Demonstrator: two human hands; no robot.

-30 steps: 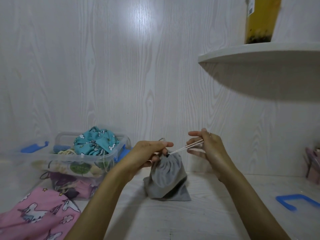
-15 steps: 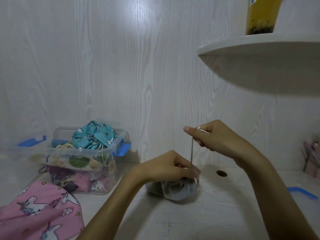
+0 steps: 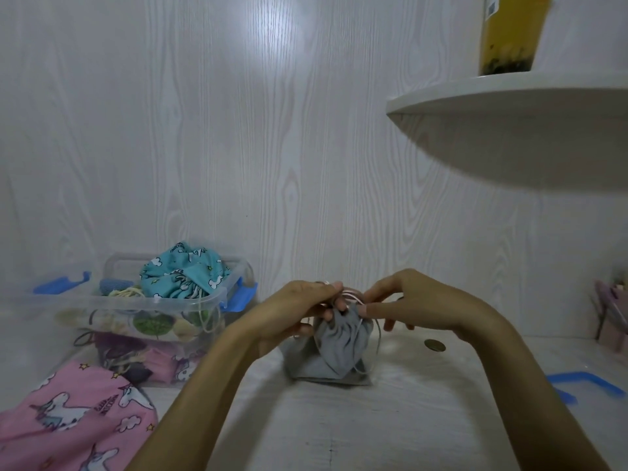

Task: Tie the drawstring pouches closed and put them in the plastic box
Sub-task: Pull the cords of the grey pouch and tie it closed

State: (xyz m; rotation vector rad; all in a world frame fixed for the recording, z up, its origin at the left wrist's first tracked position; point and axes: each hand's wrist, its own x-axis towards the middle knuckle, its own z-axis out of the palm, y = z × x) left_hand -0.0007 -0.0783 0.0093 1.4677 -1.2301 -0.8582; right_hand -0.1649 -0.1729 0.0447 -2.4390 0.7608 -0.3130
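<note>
A grey drawstring pouch (image 3: 341,348) stands on the white table, its neck gathered tight. My left hand (image 3: 299,309) pinches the drawstring at the pouch's neck from the left. My right hand (image 3: 404,300) pinches the cord just right of the neck, its other fingers spread. A loop of cord hangs down the pouch's right side. The clear plastic box (image 3: 163,307) with blue latches stands at the left, holding a teal patterned pouch (image 3: 183,275) on top of other pouches.
A pink unicorn pouch (image 3: 68,416) lies at the front left. The box's blue-rimmed lid (image 3: 584,382) lies at the right. A coin (image 3: 435,345) sits by the wall. A shelf (image 3: 509,96) with a yellow cup overhangs the upper right. Pink items stand at the far right.
My right hand has come down from holding the cord up and now meets my left hand at the pouch's neck. The pouch stands upright again after being pressed low.
</note>
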